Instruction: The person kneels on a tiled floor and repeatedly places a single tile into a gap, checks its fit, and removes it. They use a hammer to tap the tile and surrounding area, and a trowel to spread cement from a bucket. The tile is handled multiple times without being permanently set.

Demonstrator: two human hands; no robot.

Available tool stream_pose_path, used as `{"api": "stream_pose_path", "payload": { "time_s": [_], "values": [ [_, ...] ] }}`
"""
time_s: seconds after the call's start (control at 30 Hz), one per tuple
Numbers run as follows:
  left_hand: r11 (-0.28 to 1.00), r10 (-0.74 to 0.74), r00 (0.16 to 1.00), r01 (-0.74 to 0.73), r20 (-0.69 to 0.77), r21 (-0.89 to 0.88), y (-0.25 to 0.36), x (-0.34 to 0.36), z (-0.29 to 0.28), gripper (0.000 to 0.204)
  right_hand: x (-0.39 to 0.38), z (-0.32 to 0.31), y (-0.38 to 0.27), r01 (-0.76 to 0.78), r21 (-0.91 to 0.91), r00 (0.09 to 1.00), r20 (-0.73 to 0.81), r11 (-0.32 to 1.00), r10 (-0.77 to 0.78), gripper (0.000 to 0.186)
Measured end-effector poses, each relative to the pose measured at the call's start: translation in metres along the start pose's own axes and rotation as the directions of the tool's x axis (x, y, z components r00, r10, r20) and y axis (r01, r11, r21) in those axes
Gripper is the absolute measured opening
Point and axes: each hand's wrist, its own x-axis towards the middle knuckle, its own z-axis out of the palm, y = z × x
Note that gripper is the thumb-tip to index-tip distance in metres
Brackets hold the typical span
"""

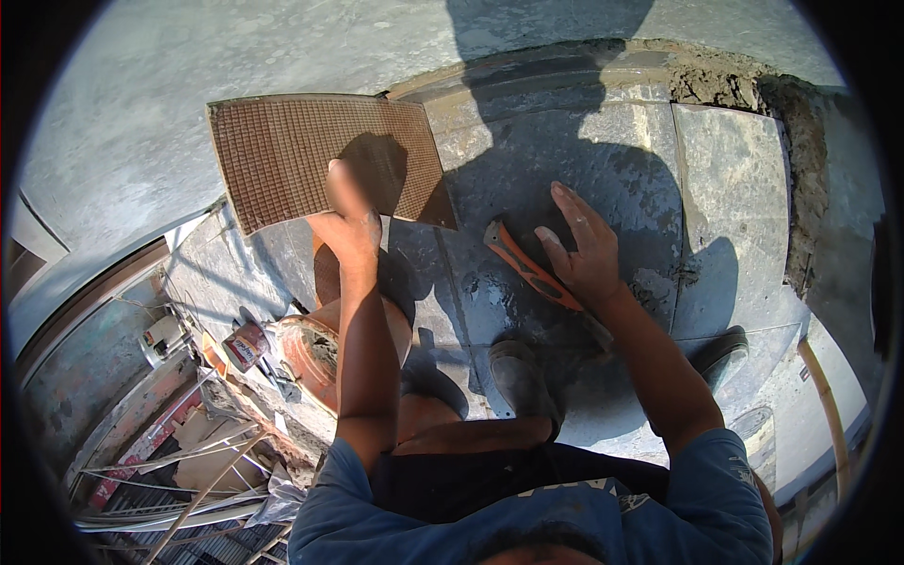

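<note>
A brown tile [282,155] with a gridded, ribbed back faces up at the left, tilted above the grey floor. My left hand [350,212] grips its near edge, the thumb side over the ribbed face and the other fingers hidden; the hand casts a shadow on the tile. To the right, my right hand [586,250] is open, fingers stretched and thumb apart, holding nothing. Just beside and below it lies an orange-and-black handled hand tool [532,266] on the floor tiles. My right forearm partly covers its lower end, and its exact kind cannot be made out.
An orange bucket [306,353] with residue stands by my left forearm. Near it sits a small tin [247,346]; sticks and debris [202,471] lie lower left. Rough mortar [720,85] edges the laid grey tiles [734,179]. A bamboo pole [824,405] leans at right.
</note>
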Motion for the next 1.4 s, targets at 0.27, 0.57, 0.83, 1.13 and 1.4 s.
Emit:
{"api": "stream_pose_path", "payload": {
  "time_s": [0.27,0.57,0.83,1.13,1.4],
  "values": [
    [0.999,-0.043,0.999,0.043,0.016,0.000,0.003,-0.001,0.000,0.034,-0.008,-0.038,0.042,-0.134,-0.135,0.991,-0.017,0.982,0.133,0.046],
    [1.000,-0.020,0.998,0.019,-0.053,-0.024,0.001,-0.004,0.007,0.034,-0.030,-0.041,0.012,-0.117,-0.228,0.969,0.185,0.967,0.161,0.059],
    [1.000,-0.023,0.999,0.023,-0.032,-0.006,0.006,-0.003,0.006,0.032,-0.121,-0.078,-0.032,0.139,-0.362,0.605,0.768,0.922,0.211,0.098],
    [0.999,0.007,1.000,-0.007,0.003,-0.040,0.007,0.000,0.004,0.032,-0.155,-0.110,0.001,0.342,-0.285,0.435,0.893,0.895,0.118,0.077],
    [1.000,-0.008,1.000,0.009,0.010,-0.028,0.012,-0.002,0.005,0.031,-0.137,-0.113,-0.012,0.028,-0.307,0.343,0.897,0.951,0.279,0.063]
  ]
}}
